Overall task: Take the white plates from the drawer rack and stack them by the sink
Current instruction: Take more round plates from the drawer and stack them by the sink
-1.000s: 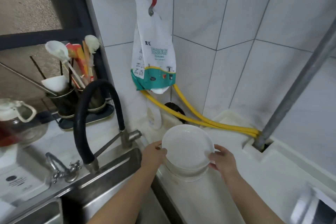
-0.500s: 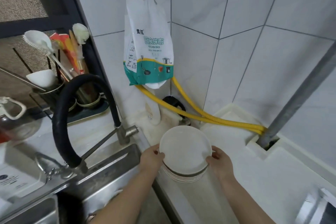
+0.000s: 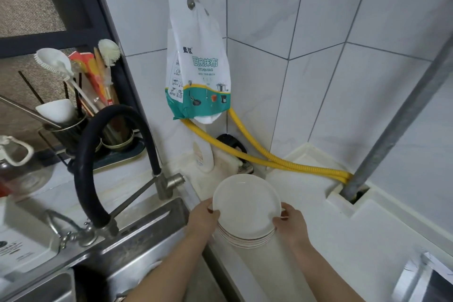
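Note:
A stack of several white plates [image 3: 246, 206] rests on the white counter [image 3: 331, 240] just right of the steel sink [image 3: 147, 247]. My left hand [image 3: 203, 217] grips the stack's left rim, thumb over the top plate's edge. My right hand [image 3: 289, 224] holds the right rim in the same way. The lower plates show thin brown edge lines under the top one. The drawer rack is out of view.
A black curved faucet hose [image 3: 98, 154] arches over the sink at left. Behind the plates lie yellow gas hoses [image 3: 257, 159], a white bottle [image 3: 203, 157] and a hanging kitchen-rag bag [image 3: 196, 68]. A utensil holder [image 3: 73, 127] stands far left. A grey pipe [image 3: 392, 125] rises at right.
Both hands lowered the top plate onto the stack by the sink; it sat tilted and higher a second ago and now lies flat on the others.

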Demonstrator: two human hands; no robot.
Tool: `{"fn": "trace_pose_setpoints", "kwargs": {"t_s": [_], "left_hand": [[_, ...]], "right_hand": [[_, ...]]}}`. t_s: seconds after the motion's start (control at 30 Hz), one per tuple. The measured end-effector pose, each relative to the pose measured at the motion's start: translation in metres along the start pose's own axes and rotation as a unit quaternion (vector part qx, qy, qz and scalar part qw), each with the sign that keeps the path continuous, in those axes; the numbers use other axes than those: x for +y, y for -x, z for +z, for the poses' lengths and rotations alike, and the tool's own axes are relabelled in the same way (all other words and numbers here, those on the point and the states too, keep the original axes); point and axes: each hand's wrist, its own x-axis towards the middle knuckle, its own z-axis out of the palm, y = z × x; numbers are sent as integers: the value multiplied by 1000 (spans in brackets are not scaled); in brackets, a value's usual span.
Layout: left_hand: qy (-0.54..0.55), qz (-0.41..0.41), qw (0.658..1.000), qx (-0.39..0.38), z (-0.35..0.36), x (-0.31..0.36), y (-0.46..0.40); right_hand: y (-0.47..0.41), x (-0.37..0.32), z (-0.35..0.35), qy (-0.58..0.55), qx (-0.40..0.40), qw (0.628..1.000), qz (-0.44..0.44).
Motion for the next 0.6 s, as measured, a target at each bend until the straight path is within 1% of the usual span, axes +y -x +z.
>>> {"fn": "trace_pose_setpoints", "kwargs": {"t_s": [0.23, 0.3, 0.43, 0.5, 0.57, 0.6], "left_hand": [[-100, 27, 994, -21, -8, -10, 10], [-122, 39, 991, -35, -12, -17, 21], [-228, 92, 968, -54, -23, -30, 44], [-254, 111, 959, -64, -26, -34, 52], [-284, 117, 950, -61, -24, -40, 61], [-310, 125, 940, -64, -43, -65, 96]], "right_hand": [[16, -9, -2, 116, -47, 992, 6], [29, -8, 1, 149, -58, 987, -4], [64, -7, 6, 146, -38, 988, -44], [74, -9, 9, 158, -35, 984, -69], [80, -3, 11, 192, -50, 977, -77], [123, -1, 27, 226, -73, 969, -70]]}}
